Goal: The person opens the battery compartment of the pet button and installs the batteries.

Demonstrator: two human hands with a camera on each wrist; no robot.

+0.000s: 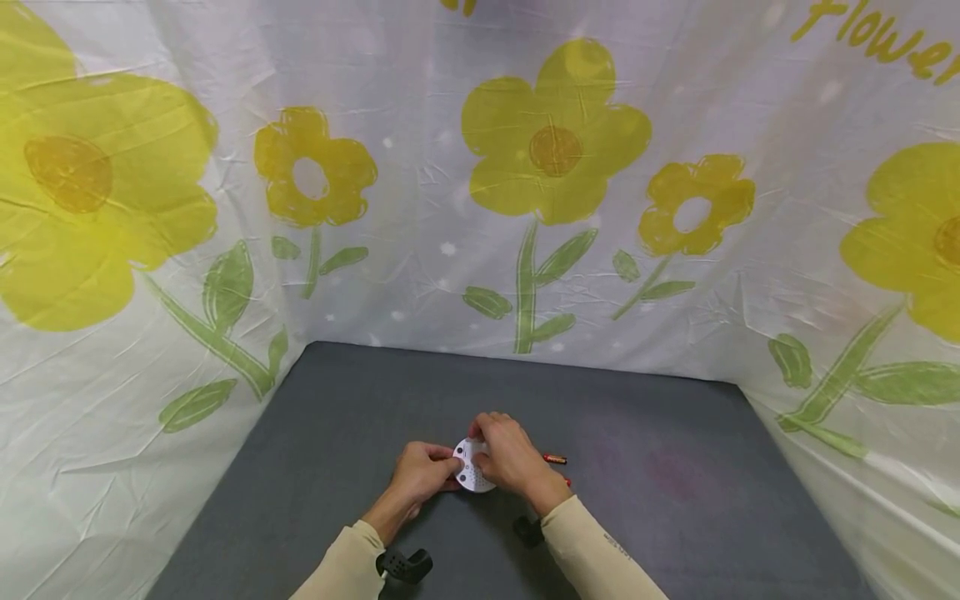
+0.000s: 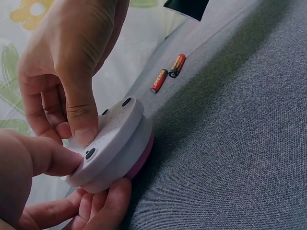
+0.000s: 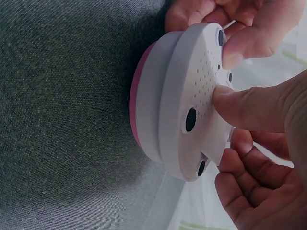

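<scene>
A round white device point(image 1: 474, 481) with a pink edge below is tilted over the grey table. Small holes and round black feet mark its upturned face, best seen in the right wrist view. My left hand point(image 1: 422, 475) grips its rim, thumb on the holed face and fingers underneath. On the opposite side my right hand point(image 1: 510, 454) has its thumb on the face and its curled fingertips at a raised white cover point(image 3: 217, 147), pinching it. One edge of this cover stands out from the face. Whatever lies under it is hidden.
Two red-and-black batteries point(image 2: 159, 81) lie on the grey tabletop point(image 1: 660, 517), to the right of the hands. A dark device point(image 1: 405, 567) is strapped to the left wrist. White curtains point(image 1: 420, 275) with yellow flowers border the table at the back and sides.
</scene>
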